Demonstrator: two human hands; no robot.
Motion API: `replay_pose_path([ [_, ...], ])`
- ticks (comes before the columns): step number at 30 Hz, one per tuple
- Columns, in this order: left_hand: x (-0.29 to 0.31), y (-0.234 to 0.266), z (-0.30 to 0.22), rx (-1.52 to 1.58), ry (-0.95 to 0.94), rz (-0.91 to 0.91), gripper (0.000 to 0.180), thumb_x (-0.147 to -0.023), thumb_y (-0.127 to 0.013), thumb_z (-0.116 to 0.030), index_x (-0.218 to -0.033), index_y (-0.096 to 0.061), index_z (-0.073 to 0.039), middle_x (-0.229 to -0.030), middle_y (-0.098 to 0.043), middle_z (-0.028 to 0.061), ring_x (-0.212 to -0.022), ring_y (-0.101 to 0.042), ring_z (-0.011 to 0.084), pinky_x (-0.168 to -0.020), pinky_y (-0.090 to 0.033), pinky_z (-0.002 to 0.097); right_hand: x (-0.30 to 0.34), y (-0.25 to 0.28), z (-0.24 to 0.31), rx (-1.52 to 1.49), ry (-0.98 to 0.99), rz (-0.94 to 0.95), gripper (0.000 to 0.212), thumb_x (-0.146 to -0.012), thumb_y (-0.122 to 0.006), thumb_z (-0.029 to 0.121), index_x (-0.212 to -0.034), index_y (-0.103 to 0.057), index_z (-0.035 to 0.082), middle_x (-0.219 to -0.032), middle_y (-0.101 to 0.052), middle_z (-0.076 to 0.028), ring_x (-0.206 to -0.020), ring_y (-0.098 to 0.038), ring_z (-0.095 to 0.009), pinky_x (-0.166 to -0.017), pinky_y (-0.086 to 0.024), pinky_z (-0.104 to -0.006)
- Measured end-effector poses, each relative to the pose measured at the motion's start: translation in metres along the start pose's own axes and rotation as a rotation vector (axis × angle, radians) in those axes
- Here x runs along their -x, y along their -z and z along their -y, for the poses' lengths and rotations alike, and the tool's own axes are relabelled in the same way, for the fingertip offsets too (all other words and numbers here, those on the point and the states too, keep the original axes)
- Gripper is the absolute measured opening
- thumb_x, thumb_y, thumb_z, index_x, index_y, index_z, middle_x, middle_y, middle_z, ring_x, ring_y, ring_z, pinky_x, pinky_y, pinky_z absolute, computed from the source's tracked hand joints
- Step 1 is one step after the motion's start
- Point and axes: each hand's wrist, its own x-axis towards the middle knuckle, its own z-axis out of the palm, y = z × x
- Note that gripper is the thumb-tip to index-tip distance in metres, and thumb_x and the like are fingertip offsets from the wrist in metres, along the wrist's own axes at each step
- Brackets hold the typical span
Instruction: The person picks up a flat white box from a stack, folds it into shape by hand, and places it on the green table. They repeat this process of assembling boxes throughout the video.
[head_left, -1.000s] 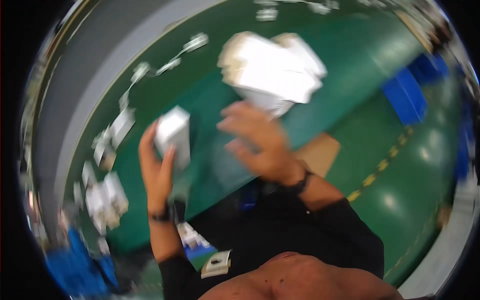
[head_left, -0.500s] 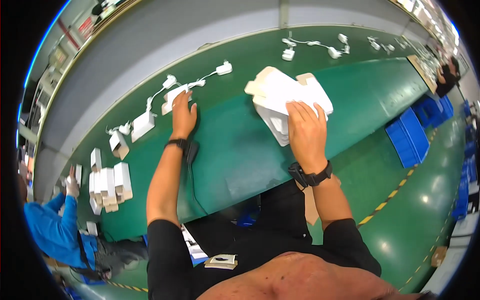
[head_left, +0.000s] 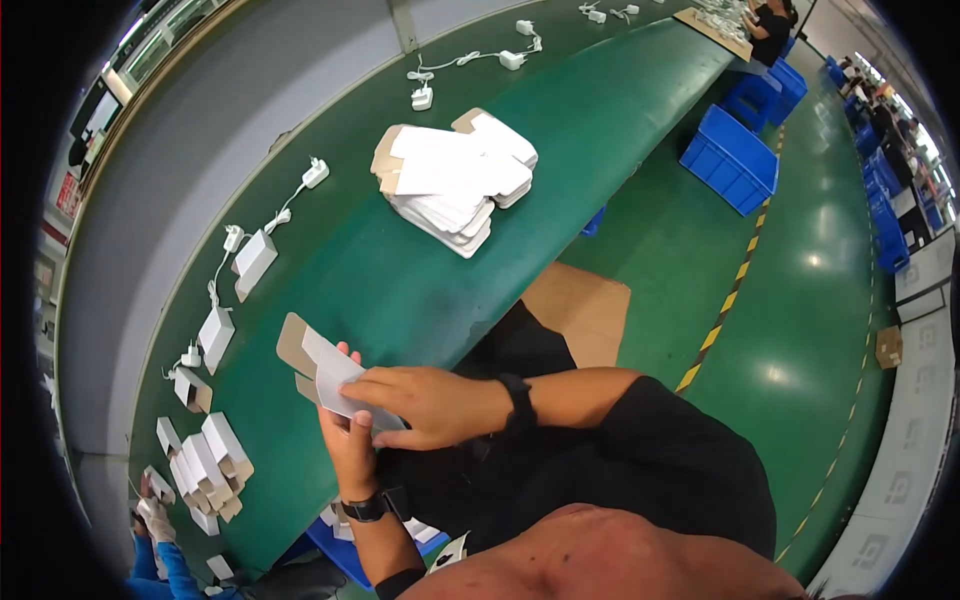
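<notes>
A partly flattened white carton (head_left: 338, 372) with brown inner flaps is between my two hands, close to my body at the table's near edge. My left hand (head_left: 347, 452) grips it from below, thumb on the near side and fingertips showing beyond it. Across its face lies my right hand (head_left: 440, 405), fingers pressed on the white panel. Farther off on the green table rests a stack of flat white cartons (head_left: 455, 170). Along the far left side stand small open white boxes (head_left: 257, 260), beside white power adapters (head_left: 316, 172) with cables.
Several white boxes (head_left: 208, 465) cluster at the left, near a co-worker's gloved hand (head_left: 155, 520). Another person (head_left: 772, 30) is at the far end by a board with adapters. Blue crates (head_left: 730, 160) and a brown cardboard sheet (head_left: 585, 310) lie right of the green table (head_left: 590, 130).
My right hand has left the stack and now holds a single carton near my body. My left hand has come back from the far boxes to the same carton. The view has swung right.
</notes>
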Motion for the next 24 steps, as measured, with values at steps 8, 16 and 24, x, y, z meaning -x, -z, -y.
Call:
replay_pose_path([
  [8, 0.047, 0.023, 0.008, 0.105, 0.192, 0.415, 0.119, -0.075, -0.078, -0.068, -0.155, -0.026, 0.004, -0.146, -0.049, 0.0210, -0.126, -0.057, 0.0288, -0.103, -0.048, 0.0391, -0.047, 0.079, -0.002, -0.043, -0.406, 0.714, 0.039, -0.089, -0.074, 0.023, -0.121, -0.060, 0.006, -0.095, -0.073, -0.012, -0.076, -0.072, -0.027, -0.068, -0.056, -0.0340],
  [16, 0.035, -0.045, -0.016, 0.157, -0.028, -0.035, 0.098, -0.084, -0.074, -0.047, -0.156, -0.022, -0.007, -0.135, -0.054, 0.0191, -0.107, -0.065, 0.0278, -0.094, -0.053, 0.0388, -0.025, 0.084, -0.006, -0.279, -0.411, 0.476, 0.031, -0.091, -0.075, 0.027, -0.112, -0.066, 0.006, -0.098, -0.075, -0.009, -0.075, -0.072, -0.020, -0.062, -0.053, -0.0334],
  [24, 0.020, -0.040, 0.014, 0.231, 0.012, 0.168, 0.075, -0.091, -0.068, -0.034, -0.149, -0.027, -0.011, -0.134, -0.051, 0.0167, -0.119, -0.056, 0.0267, -0.102, -0.046, 0.0390, -0.011, 0.084, -0.029, -0.445, -0.409, 0.427, 0.030, -0.097, -0.067, 0.017, -0.124, -0.066, 0.004, -0.107, -0.070, -0.007, -0.105, -0.068, -0.017, -0.082, -0.054, -0.0297],
])
